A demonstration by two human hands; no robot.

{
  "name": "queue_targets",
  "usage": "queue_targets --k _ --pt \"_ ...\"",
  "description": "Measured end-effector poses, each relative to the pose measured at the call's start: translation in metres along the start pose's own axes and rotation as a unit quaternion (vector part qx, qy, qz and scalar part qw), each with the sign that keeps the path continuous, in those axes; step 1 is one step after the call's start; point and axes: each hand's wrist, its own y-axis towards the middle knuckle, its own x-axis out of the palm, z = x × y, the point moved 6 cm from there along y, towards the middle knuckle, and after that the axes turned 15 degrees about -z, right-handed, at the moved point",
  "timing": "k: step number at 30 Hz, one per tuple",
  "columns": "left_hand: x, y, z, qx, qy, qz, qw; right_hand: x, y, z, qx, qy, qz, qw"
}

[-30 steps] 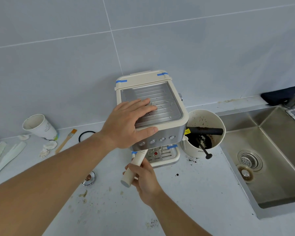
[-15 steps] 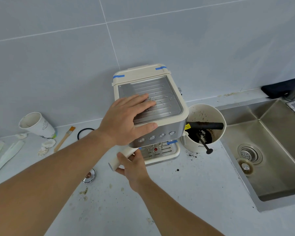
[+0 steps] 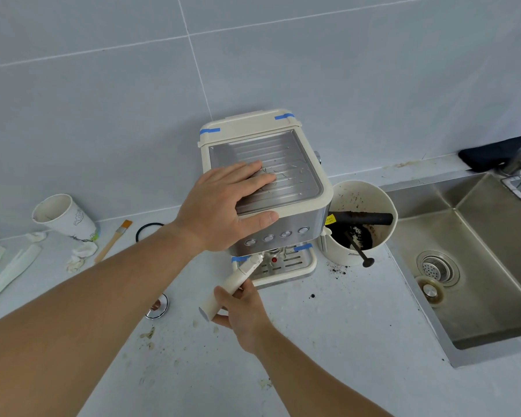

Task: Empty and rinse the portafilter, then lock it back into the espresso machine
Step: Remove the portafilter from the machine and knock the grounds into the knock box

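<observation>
Both hands are at work in the single head view. One left hand (image 3: 223, 206) lies flat and spread on top of the cream-and-steel espresso machine (image 3: 295, 206), palm down on the ribbed metal tray, with the thumb hooked over the front edge above a row of four round buttons (image 3: 277, 235); it grips nothing, only presses on the machine. One right hand (image 3: 238, 308) is curled around the cream handle of the single portafilter (image 3: 232, 284), fingers wrapped from below. The handle slants down and to the left from under the machine's front, its head tucked beneath the group area just above the drip tray (image 3: 286, 266); whether it is seated there cannot be told.

Four strips of blue tape show on the machine, two at the back corners and two at the front. Just right of the machine stands one cream knock box (image 3: 343, 254), holding dark grounds and crossed by a black bar. Beyond it is one steel sink (image 3: 478, 266) with a round drain. On the speckled counter (image 3: 328, 341) to the left are one paper cup (image 3: 63, 215), one small brush (image 3: 113, 240), one black ring (image 3: 148, 231) and one small metal disc (image 3: 157, 307).
</observation>
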Motion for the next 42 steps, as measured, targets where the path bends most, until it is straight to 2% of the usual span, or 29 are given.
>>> queue_targets --k 8,19,28,36,42 --pt "0.000 -0.001 0.001 -0.007 -0.001 -0.012 1.000 -0.031 -0.033 0.019 0.072 -0.068 -0.010 0.995" --pt "0.000 -0.002 0.005 -0.023 0.018 -0.040 0.999 -0.060 -0.099 -0.001 0.125 -0.116 -0.071 0.983" --pt "0.000 -0.002 0.008 -0.051 0.037 -0.088 0.994 -0.075 -0.149 -0.042 0.135 -0.133 -0.091 0.978" --pt "-0.002 0.000 0.025 -0.093 0.041 -0.072 0.992 -0.092 -0.192 -0.074 0.131 -0.145 -0.114 0.974" --pt "-0.007 0.006 0.036 -0.133 0.029 -0.048 0.990 -0.107 -0.211 -0.107 0.097 -0.117 -0.104 0.983"
